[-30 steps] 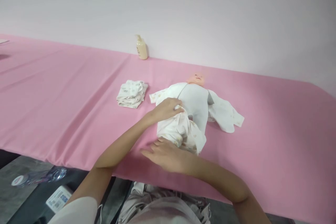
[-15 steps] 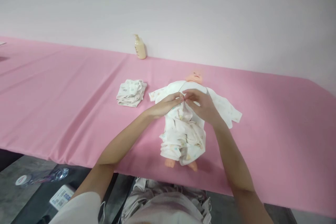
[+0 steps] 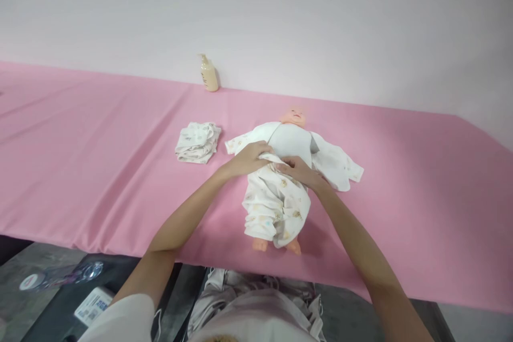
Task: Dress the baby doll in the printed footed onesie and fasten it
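A baby doll (image 3: 294,116) lies on its back, head toward the wall, feet toward me. It wears a white long-sleeved top (image 3: 332,163) with one sleeve spread to each side. Printed baby pants (image 3: 276,203) cover its legs, and both feet stick out below the cuffs. My left hand (image 3: 253,157) is closed on the waistband at the doll's left-of-picture side. Across from it, my right hand (image 3: 296,170) grips the same waistband near its middle, with fingertips partly hidden by the cloth. Both hands rest over the doll's belly.
Left of the doll sits a folded stack of printed cloth (image 3: 197,142). A pump bottle (image 3: 209,73) stands by the wall. Pink cloth (image 3: 100,171) covers the table. Below its edge are a plastic bottle (image 3: 60,276) and a white box (image 3: 94,305) on a dark surface.
My hands were together, pinching raised cloth at the belly. Now they are lower and farther apart on the waistband, and the pants lie smoother over the doll.
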A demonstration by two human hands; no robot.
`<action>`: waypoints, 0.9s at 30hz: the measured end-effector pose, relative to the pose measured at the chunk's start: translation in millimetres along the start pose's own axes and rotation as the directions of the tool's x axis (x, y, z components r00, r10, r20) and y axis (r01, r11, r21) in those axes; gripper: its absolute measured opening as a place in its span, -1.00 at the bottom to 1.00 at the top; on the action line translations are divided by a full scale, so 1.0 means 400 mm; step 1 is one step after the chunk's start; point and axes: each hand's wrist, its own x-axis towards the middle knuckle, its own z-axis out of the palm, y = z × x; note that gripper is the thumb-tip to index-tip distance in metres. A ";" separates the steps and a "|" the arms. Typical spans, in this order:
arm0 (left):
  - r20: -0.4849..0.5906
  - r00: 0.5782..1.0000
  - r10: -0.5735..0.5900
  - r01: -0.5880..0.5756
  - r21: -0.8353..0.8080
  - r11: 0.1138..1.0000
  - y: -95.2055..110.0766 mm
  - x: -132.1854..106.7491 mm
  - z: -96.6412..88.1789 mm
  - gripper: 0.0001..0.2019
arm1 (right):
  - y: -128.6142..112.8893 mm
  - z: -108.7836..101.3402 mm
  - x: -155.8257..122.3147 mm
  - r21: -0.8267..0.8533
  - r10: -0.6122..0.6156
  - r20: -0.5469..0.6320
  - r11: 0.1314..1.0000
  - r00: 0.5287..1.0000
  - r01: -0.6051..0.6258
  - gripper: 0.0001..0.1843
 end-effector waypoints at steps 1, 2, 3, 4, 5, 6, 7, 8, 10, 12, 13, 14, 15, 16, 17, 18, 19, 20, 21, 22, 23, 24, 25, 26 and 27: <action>-0.015 1.000 -0.004 0.001 -0.155 0.988 0.001 0.002 0.004 -0.83 | 0.002 0.000 -0.008 0.024 0.060 0.029 0.998 0.998 -0.060 -0.66; -0.006 0.999 -0.036 0.032 -0.318 0.947 0.002 0.005 0.010 -0.79 | 0.005 0.000 -0.016 0.080 0.108 0.054 0.990 0.993 -0.112 -0.66; 0.022 0.996 -0.085 0.086 -0.462 0.883 0.004 0.008 0.019 -0.75 | 0.009 0.001 -0.022 0.171 0.134 0.064 0.975 0.989 -0.143 -0.67; 0.065 0.989 -0.134 0.147 -0.571 0.808 0.004 0.010 0.028 -0.71 | 0.016 0.002 -0.027 0.285 0.136 0.054 0.947 0.989 -0.146 -0.67; 0.119 0.980 -0.162 0.201 -0.638 0.743 0.005 0.012 0.036 -0.66 | 0.024 0.005 -0.029 0.400 0.127 0.024 0.908 0.992 -0.126 -0.67; 0.182 0.969 -0.165 0.245 -0.669 0.701 0.005 0.013 0.042 -0.62 | 0.032 0.009 -0.029 0.494 0.126 -0.025 0.864 0.992 -0.097 -0.67; 0.247 0.958 -0.147 0.278 -0.666 0.692 0.005 0.013 0.045 -0.59 | 0.041 0.014 -0.029 0.559 0.140 -0.080 0.826 0.987 -0.072 -0.67; 0.311 0.943 -0.116 0.296 -0.630 0.718 0.005 0.013 0.044 -0.58 | 0.049 0.019 -0.030 0.598 0.165 -0.131 0.800 0.978 -0.055 -0.67; 0.403 0.913 -0.055 0.261 -0.476 0.840 0.005 0.010 0.035 -0.55 | 0.061 0.033 -0.036 0.626 0.232 -0.214 0.779 0.949 -0.050 -0.67; 0.390 0.920 -0.043 0.157 -0.266 0.951 0.007 0.005 0.023 -0.57 | 0.066 0.047 -0.051 0.609 0.255 -0.234 0.791 0.938 -0.063 -0.65; 0.332 0.942 -0.048 0.110 -0.172 0.979 0.009 0.003 0.020 -0.62 | 0.067 0.054 -0.060 0.580 0.240 -0.219 0.811 0.946 -0.072 -0.64; 0.248 0.967 -0.052 0.079 -0.100 0.992 0.010 0.001 0.020 -0.70 | 0.067 0.060 -0.068 0.541 0.215 -0.188 0.837 0.958 -0.082 -0.64; 0.156 0.986 -0.051 0.061 -0.058 0.996 0.012 0.000 0.024 -0.78 | 0.066 0.065 -0.076 0.501 0.191 -0.147 0.860 0.970 -0.094 -0.65; 0.075 0.996 -0.045 0.049 -0.049 0.998 0.013 0.000 0.031 -0.83 | 0.066 0.069 -0.081 0.477 0.175 -0.114 0.873 0.978 -0.100 -0.66; 0.013 0.999 -0.036 0.037 -0.073 0.997 0.014 0.002 0.040 -0.85 | 0.067 0.072 -0.083 0.483 0.168 -0.108 0.870 0.980 -0.096 -0.67; -0.026 0.999 -0.032 0.029 -0.122 0.992 0.014 0.004 0.051 -0.86 | 0.069 0.074 -0.083 0.518 0.172 -0.131 0.852 0.976 -0.081 -0.68; -0.044 0.998 -0.036 0.027 -0.183 0.983 0.014 0.007 0.063 -0.86 | 0.073 0.075 -0.080 0.567 0.179 -0.167 0.822 0.970 -0.054 -0.70; -0.041 0.998 -0.050 0.039 -0.244 0.969 0.014 0.009 0.073 -0.85 | 0.078 0.076 -0.076 0.616 0.184 -0.205 0.787 0.961 -0.019 -0.70; -0.017 0.997 -0.073 0.065 -0.289 0.955 0.014 0.011 0.081 -0.82 | 0.084 0.075 -0.071 0.657 0.188 -0.246 0.754 0.951 0.021 -0.71; 0.032 0.995 -0.097 0.102 -0.312 0.945 0.015 0.012 0.085 -0.77 | 0.089 0.075 -0.066 0.685 0.198 -0.286 0.727 0.938 0.055 -0.71; 0.101 0.988 -0.113 0.139 -0.306 0.942 0.016 0.011 0.087 -0.70 | 0.094 0.074 -0.062 0.701 0.216 -0.317 0.710 0.923 0.074 -0.72; 0.174 0.978 -0.116 0.161 -0.275 0.948 0.018 0.009 0.084 -0.64 | 0.097 0.074 -0.060 0.707 0.242 -0.343 0.702 0.908 0.081 -0.73; 0.241 0.964 -0.110 0.167 -0.227 0.960 0.021 0.006 0.078 -0.59 | 0.098 0.074 -0.060 0.703 0.268 -0.370 0.707 0.890 0.080 -0.74; 0.296 0.950 -0.100 0.155 -0.169 0.973 0.025 0.002 0.070 -0.56 | 0.096 0.074 -0.063 0.685 0.284 -0.388 0.725 0.877 0.068 -0.74; 0.325 0.941 -0.089 0.132 -0.112 0.985 0.028 -0.001 0.061 -0.58 | 0.091 0.073 -0.067 0.643 0.273 -0.387 0.764 0.880 0.046 -0.73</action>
